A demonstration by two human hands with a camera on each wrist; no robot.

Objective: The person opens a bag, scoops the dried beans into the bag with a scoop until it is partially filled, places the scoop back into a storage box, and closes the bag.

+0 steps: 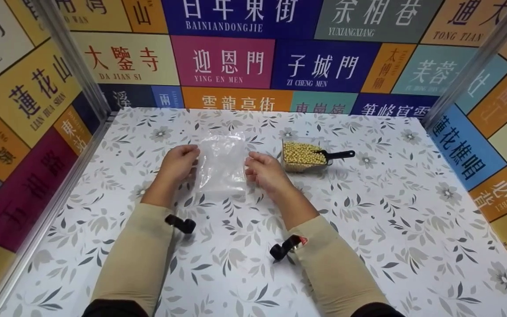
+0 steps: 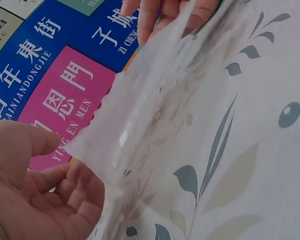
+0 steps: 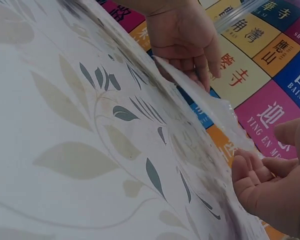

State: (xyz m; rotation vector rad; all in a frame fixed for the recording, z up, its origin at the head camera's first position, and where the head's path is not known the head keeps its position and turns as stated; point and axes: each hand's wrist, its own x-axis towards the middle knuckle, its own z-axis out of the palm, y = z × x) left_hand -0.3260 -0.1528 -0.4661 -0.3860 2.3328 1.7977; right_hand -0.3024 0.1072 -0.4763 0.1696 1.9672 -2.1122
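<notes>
A clear plastic bag (image 1: 222, 171) lies on the table between the two hands, its surface wrinkled and shiny. Beside its left edge is the left hand (image 1: 178, 165), fingers loosely bent. The right hand (image 1: 269, 172) is at the opposite edge, also with relaxed fingers. Thumb and fingers of the left hand (image 2: 45, 190) stand apart around a corner of the bag (image 2: 130, 115) in the left wrist view. From the right wrist, the right hand (image 3: 275, 190) shows its thumb apart from its curved fingers, close to the bag's edge (image 3: 210, 102); contact is unclear.
Right of the bag stands a clear container of yellow beans (image 1: 302, 154), with a scoop's black handle (image 1: 341, 154) sticking out to the right. A leaf-patterned cover lies over the table (image 1: 236, 273). Sign-printed walls (image 1: 222, 61) enclose the back and sides.
</notes>
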